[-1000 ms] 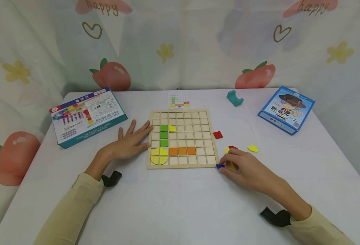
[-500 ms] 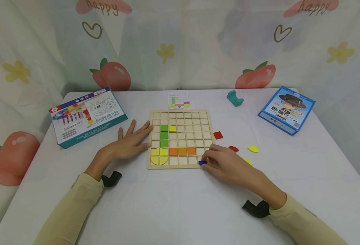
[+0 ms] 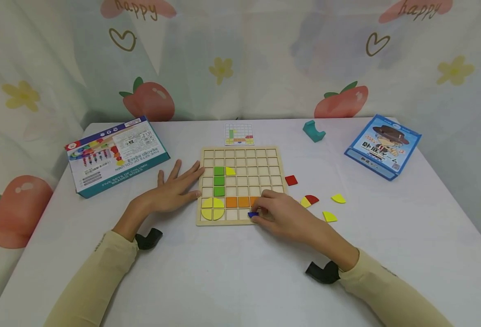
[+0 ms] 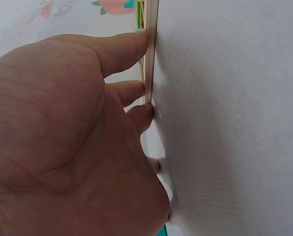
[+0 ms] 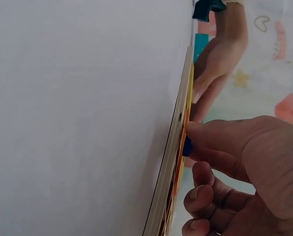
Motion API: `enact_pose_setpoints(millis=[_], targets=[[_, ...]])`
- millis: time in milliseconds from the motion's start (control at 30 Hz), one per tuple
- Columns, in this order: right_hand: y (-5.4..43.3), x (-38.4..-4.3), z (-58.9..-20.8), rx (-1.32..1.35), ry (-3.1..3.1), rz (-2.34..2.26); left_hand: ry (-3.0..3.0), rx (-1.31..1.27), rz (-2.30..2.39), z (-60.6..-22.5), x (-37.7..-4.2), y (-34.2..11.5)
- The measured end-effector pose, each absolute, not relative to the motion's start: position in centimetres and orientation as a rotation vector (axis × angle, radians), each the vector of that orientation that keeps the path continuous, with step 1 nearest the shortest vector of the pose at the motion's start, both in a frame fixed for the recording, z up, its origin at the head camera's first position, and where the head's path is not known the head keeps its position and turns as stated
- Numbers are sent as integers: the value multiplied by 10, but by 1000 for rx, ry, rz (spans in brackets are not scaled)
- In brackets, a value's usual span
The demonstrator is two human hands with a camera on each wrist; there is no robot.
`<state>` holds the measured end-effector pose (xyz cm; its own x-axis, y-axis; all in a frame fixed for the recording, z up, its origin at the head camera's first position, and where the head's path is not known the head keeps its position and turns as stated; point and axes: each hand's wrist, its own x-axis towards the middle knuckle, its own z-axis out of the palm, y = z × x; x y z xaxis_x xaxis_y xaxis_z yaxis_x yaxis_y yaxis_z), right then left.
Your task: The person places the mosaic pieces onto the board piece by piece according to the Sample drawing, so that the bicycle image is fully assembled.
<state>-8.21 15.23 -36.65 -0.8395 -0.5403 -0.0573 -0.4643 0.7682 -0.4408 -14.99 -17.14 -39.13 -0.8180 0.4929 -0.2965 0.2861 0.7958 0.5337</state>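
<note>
My right hand pinches a small blue piece between thumb and index finger over the bottom row of the wooden grid board. In the right wrist view the blue piece shows close against the board's face, its other fingers curled below. My left hand is spread flat, its fingertips and thumb touching the board's left edge. On the board are green squares in a column, orange squares in a row, yellow quarter pieces forming a circle, and another yellow quarter.
Right of the board lie a red square, a red quarter piece and several yellow quarters. A pattern card sits behind the board. Further out are a teal curved block, a blue box and a white-and-teal box.
My right hand has carried the blue piece leftward from beside the board's lower right corner to over its bottom row. Loose yellow and red pieces have come into view. My left hand stays put.
</note>
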Motion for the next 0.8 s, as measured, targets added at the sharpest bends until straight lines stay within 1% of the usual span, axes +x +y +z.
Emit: enact_pose_setpoints(millis=[333, 800], targets=[[138, -85, -371, -859, 2803, -618, 2555, 585, 673, -391, -150, -171], [134, -86, -372, -893, 2823, -605, 2561, 582, 666, -391, -149, -171]])
